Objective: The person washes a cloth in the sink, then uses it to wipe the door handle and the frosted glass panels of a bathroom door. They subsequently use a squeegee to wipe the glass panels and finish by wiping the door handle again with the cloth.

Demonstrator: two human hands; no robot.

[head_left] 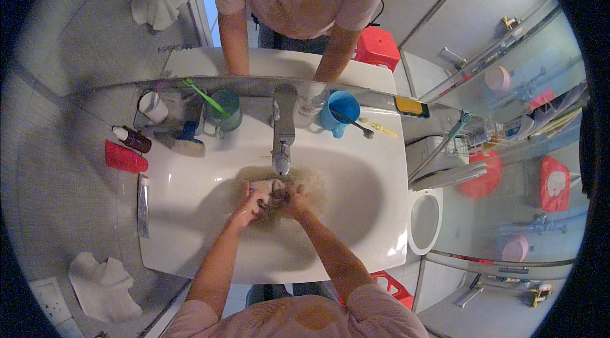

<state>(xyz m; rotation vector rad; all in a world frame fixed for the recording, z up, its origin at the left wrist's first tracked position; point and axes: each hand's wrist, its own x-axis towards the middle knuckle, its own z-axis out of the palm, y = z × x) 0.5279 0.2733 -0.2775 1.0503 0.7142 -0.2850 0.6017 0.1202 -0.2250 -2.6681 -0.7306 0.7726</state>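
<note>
hidden: item's shape unclear under fingers and murky water | item: small pale cloth (265,187), wet, in white sink (356,211) below tap (281,147) | left hand (249,206) clenched on cloth | right hand (293,199) clenched on cloth

both hands (272,201) rubbing cloth (265,187) in sink (375,223), under tap (282,135)

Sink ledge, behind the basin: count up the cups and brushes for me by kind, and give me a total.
Cups: 3, the white cup, green cup and blue cup
Toothbrushes: 2, the green toothbrush and dark toothbrush
Scrub brushes: 1, the blue-handled brush
Total: 6
</note>
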